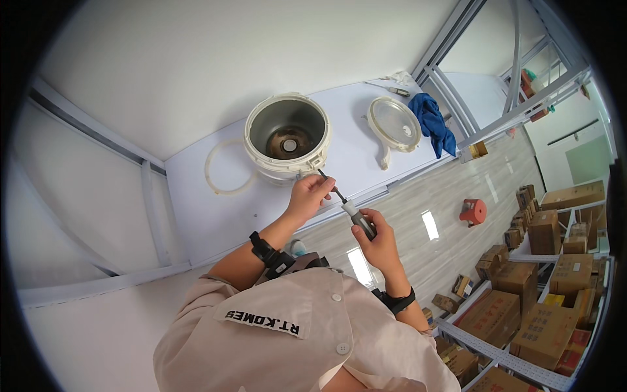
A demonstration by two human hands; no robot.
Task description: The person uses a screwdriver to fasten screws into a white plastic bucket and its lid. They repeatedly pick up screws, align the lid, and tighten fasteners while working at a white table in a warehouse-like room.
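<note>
A white rice cooker body (287,134) without its lid stands on the white table, its grey interior stained brown around a round centre piece. My right hand (377,240) is closed around the grey handle of a screwdriver (351,209), which points up and left at the cooker's front rim. Close to that rim, my left hand (309,198) pinches the screwdriver's dark shaft between thumb and fingers. The tip lies by the latch part of the rim; whether it touches a screw is too small to tell.
Left of the cooker lies a cream ring (208,171). To the right are a round lid (394,124) with a handle-like arm, a blue cloth (431,124) and another screwdriver (396,90). Beyond the table edge, a red stool (473,212) and shelves of cardboard boxes (542,333) stand.
</note>
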